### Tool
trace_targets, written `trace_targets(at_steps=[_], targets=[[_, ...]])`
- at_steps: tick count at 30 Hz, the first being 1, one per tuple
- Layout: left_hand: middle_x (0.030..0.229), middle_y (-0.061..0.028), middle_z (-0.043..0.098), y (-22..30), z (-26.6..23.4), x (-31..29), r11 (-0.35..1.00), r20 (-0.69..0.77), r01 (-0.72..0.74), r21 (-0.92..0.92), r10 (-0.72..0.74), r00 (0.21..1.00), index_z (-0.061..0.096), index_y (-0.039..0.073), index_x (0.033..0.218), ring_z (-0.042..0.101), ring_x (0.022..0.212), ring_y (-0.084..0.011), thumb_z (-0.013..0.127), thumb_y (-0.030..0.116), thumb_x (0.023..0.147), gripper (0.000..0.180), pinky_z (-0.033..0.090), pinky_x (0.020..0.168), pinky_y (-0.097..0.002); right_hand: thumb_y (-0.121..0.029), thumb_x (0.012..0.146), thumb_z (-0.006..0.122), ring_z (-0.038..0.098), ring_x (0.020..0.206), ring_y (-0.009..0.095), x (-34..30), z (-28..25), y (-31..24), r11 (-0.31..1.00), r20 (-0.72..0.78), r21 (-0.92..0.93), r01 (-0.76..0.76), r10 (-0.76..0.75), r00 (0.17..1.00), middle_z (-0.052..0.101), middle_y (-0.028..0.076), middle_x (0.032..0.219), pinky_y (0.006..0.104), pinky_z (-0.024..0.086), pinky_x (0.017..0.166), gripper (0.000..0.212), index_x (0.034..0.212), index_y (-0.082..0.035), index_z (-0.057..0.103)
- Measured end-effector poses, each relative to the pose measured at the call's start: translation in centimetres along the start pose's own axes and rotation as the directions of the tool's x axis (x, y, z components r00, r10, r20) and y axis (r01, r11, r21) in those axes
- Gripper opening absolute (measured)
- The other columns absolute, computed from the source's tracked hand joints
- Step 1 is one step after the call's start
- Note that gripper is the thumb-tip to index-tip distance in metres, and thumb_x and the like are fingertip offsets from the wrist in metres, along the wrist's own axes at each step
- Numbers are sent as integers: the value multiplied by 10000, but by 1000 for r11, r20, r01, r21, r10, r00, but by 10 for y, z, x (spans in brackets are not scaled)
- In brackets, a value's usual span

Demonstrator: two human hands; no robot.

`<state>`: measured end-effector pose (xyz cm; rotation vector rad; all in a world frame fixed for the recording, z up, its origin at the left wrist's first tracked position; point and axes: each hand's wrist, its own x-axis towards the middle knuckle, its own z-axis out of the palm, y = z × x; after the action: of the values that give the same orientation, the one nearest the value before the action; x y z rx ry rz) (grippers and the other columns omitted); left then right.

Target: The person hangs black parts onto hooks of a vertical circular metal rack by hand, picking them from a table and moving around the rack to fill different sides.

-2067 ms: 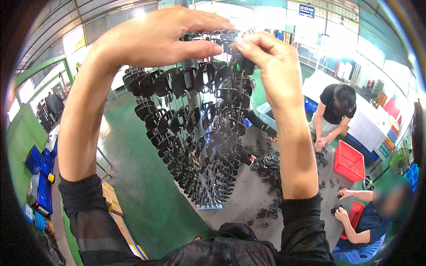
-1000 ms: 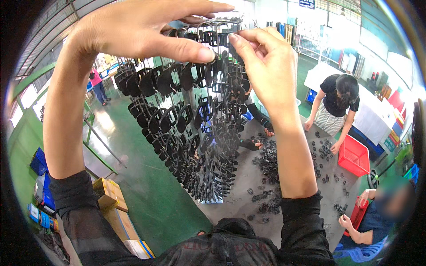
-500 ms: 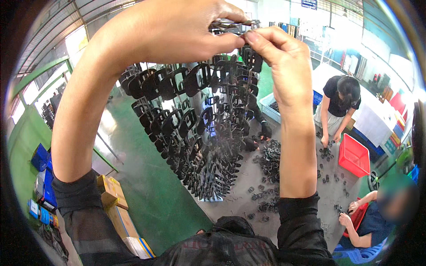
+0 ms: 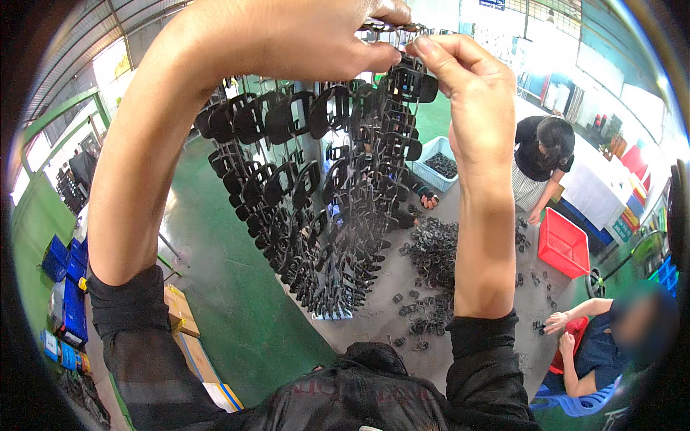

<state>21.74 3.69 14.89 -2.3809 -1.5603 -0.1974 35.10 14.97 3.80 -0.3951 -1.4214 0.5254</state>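
Below my raised arms spreads the green floor (image 4: 237,302), with a grey work surface (image 4: 460,337) to the right of it scattered with loose black parts (image 4: 431,248). Across the middle of my view hangs a tall rack of black plastic pieces (image 4: 323,208), row upon row on thin wires, narrowing toward its far end. Two other people work at the grey surface, one standing beside a red crate (image 4: 564,244), one seated lower right. At the top, my left hand (image 4: 287,39) grips the rack's upper end, fingers curled shut around it. My right hand (image 4: 460,93) pinches one black piece (image 4: 411,82) near the top, thumb and fingertips closed on it.
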Motion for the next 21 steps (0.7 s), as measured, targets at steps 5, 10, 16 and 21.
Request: trace_targets(at_steps=[5, 10, 16, 21], targets=[[945, -238, 672, -7, -11, -5, 989, 4, -139, -48, 139, 990, 580, -12, 1206, 676, 783, -289, 527, 242, 865, 429, 541, 839, -380, -191, 833, 683, 416, 442, 35, 0, 0, -1, 981, 87, 187, -51, 35, 996, 579, -32, 628, 204, 289, 351, 139, 850, -55, 708], [1148, -232, 613, -9, 3, 9, 997, 34, 75, 7, -75, 997, 524, -31, 1258, 638, 966, -311, 525, 262, 881, 478, 492, 938, -436, -163, 862, 654, 331, 568, 37, 3, -44, 19, 939, 116, 311, -145, 114, 987, 584, -44, 715, 181, 239, 559, 179, 919, 2, 695], [1228, -218, 583, -23, 12, -9, 988, -155, -78, 129, 98, 983, 475, -32, 1304, 574, 1131, -333, 537, 332, 887, 557, 431, 1013, -468, -183, 856, 653, 277, 536, 28, 18, -120, 44, 930, -60, -324, -175, 164, 985, 527, -64, 628, 201, 195, 501, 169, 917, -38, 716], [1356, -234, 465, -31, 5, -10, 991, -98, -73, 108, 84, 992, 398, -35, 1356, 473, 1248, -334, 538, 391, 866, 664, 367, 1073, -439, -245, 782, 681, 639, 734, 189, 24, -178, 78, 211, -154, -957, -199, 211, 965, 682, 97, 775, 321, 468, 689, 275, 969, -44, 705]])
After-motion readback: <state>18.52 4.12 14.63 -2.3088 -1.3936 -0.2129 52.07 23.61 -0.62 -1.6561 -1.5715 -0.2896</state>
